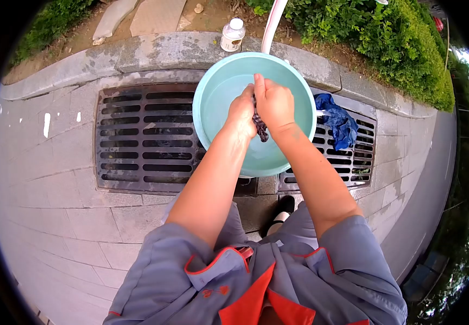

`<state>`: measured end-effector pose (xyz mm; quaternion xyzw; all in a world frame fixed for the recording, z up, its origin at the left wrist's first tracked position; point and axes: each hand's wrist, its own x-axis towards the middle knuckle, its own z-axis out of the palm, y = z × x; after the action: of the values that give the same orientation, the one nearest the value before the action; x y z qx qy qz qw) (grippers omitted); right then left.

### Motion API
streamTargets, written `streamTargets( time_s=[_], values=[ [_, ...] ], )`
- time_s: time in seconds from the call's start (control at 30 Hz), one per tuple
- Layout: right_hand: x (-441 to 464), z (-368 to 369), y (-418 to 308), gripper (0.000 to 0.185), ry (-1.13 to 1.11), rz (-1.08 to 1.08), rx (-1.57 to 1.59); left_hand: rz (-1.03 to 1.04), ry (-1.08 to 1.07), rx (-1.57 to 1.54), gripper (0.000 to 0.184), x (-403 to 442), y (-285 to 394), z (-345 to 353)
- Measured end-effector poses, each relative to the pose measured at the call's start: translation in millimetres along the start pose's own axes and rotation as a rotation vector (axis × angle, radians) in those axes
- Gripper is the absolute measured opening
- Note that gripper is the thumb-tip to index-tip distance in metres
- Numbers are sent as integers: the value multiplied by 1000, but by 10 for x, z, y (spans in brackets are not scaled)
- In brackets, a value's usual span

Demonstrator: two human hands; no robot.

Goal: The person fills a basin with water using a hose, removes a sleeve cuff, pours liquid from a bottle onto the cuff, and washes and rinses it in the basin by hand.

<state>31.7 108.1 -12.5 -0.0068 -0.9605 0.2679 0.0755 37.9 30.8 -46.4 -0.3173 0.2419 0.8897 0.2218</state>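
A dark patterned cloth (261,128) is bunched between my two hands, its end sticking out below them. My left hand (240,112) is closed on the cloth from one side. Against it from the other side, my right hand (275,103) is wrapped around the same cloth, thumb pointing up. Both hands are over a light turquoise basin (201,127) with water (229,86) in it. Part of the cloth is hidden inside my grip.
Metal drain grates (141,135) lie under and beside the basin. A wet blue cloth (338,123) lies on the right grate. On the stone curb (175,51) stands a white-capped bottle (233,36), near a pale hose or pole (273,24). Green bushes (364,43) grow behind.
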Motion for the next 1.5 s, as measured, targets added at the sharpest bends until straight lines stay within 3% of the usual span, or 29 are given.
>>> streamTargets(
  time_s=[0.03, 0.07, 0.17, 0.2, 0.3, 0.33, 0.43, 0.53, 0.73, 0.83, 0.93, 1.0, 1.03, 1.07, 1.13, 1.2, 1.43, 1.5],
  values=[
    [167, 37, 245, 52, 28, 107, -97, -59, 40, 82, 33, -106, 95, 88],
    [237, 28, 458, 42, -85, 160, -111, -26, 105, 132, 38, -107, 120, 89],
    [121, 192, 880, 27, -171, 162, -274, 142, 263, 182, 51, 158, 203, -196],
    [90, 225, 933, 40, -333, 220, -329, 120, 353, 257, 57, 208, 286, -272],
    [-92, 600, 1151, 53, -169, -262, -621, 223, 429, 259, 61, 48, 386, -167],
    [-128, 605, 934, 61, -246, -220, -441, 272, 386, 239, 62, 31, 384, -177],
    [-212, 738, 461, 65, -776, 33, -281, 204, 449, 204, 61, -89, 417, -109],
    [-199, 831, 420, 57, -1247, -52, -373, 125, 446, 156, 67, 29, 402, -250],
    [58, 1049, 1061, 36, -777, 297, -542, 28, 509, 215, 63, 107, 271, -375],
    [15, 911, 801, 29, -656, 234, -346, -220, 575, 90, 62, 279, 153, -418],
    [-175, 246, 370, 31, -352, -60, -109, -331, 415, 5, 64, 149, 144, -283],
    [-366, -115, 149, 33, -338, -3, 172, -330, 203, -184, 65, 261, 108, -322],
    [-508, -256, 16, 32, -318, -89, 198, -331, 95, -275, 65, 296, 81, -330],
    [-632, -334, -107, 31, -294, -179, 223, -321, -83, -108, 57, 236, 97, -333],
    [-777, -317, -288, 32, -305, -283, 231, -278, -136, 11, 49, 334, 21, -403],
    [-770, -236, -453, 28, -249, -309, 197, -376, -515, -300, 36, 386, -47, -526],
    [105, 321, 74, 28, -113, 124, -22, -154, 42, -241, 39, 281, -121, -142],
    [127, 348, 141, 29, -111, 170, -15, -156, -139, -315, 35, 252, -78, -215]
  ],
)
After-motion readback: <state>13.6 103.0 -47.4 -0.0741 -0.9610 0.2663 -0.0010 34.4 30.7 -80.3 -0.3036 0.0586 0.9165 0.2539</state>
